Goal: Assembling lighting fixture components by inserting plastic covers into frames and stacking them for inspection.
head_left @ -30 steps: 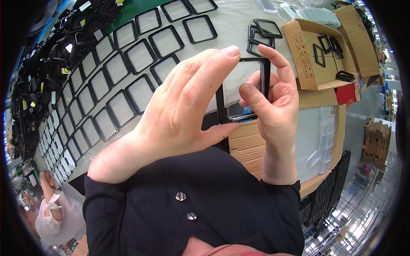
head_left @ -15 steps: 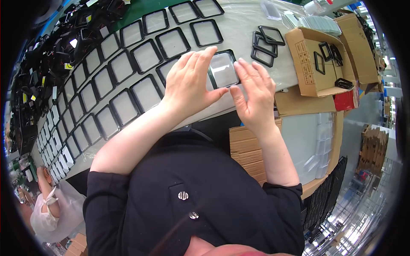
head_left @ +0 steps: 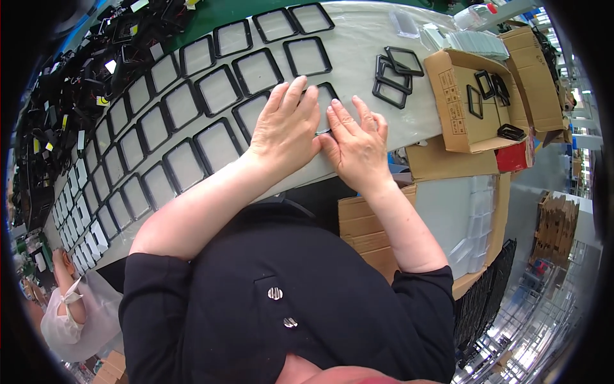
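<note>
A black rectangular frame [head_left: 327,94] lies on the covered table between my hands, mostly hidden by them. My left hand [head_left: 286,128] rests along its left side, fingers stretched out and thumb pointing at the right hand. Across its right side and near edge lies my right hand [head_left: 358,146], with fingers extended and spread; the two thumbs nearly meet. Neither hand is wrapped around anything. Similar black frames [head_left: 257,70] lie in rows to the left, one partly under my left hand. A few loose, narrower black frames [head_left: 393,80] overlap to the right.
A cardboard box [head_left: 455,102] holding several black frames stands at the right. Behind it is a row of clear sheets [head_left: 470,40] and a plastic bottle [head_left: 474,16]. An open carton of clear panels [head_left: 448,217] sits below the table edge. Dark parts [head_left: 77,89] are piled far left.
My right hand has moved left and inward over the frame, now covering most of it. The left hand has shifted slightly toward it, closing the gap between them.
</note>
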The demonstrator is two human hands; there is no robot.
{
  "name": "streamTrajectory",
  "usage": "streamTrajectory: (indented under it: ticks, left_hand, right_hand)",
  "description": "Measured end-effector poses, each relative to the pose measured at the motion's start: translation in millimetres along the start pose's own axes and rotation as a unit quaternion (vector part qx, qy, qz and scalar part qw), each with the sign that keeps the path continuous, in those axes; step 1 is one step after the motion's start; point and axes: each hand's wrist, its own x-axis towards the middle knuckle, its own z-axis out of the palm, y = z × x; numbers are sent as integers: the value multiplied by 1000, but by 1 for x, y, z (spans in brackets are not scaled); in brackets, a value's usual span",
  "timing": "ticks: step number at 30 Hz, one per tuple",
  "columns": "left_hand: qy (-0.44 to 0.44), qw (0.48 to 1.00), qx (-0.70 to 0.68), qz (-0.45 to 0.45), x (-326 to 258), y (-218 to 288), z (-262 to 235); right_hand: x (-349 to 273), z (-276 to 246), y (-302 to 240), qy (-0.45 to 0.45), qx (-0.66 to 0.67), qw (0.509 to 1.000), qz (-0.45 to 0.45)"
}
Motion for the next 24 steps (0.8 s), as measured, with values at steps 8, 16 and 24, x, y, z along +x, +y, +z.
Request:
streamTrajectory:
  ticks: [8,16,24]
  left_hand:
    - [-25,999,-20,-13,-14,-27,-14]
    - [-14,997,-76,-31,-2,-29,-33]
    - [88,969,-228,24,39,-28,-74]
  right_hand:
    - [56,-15,100,128,102,971,174]
    - [78,5,146,-60,-7,964,257]
    - [87,-85,96,1,454,869,196]
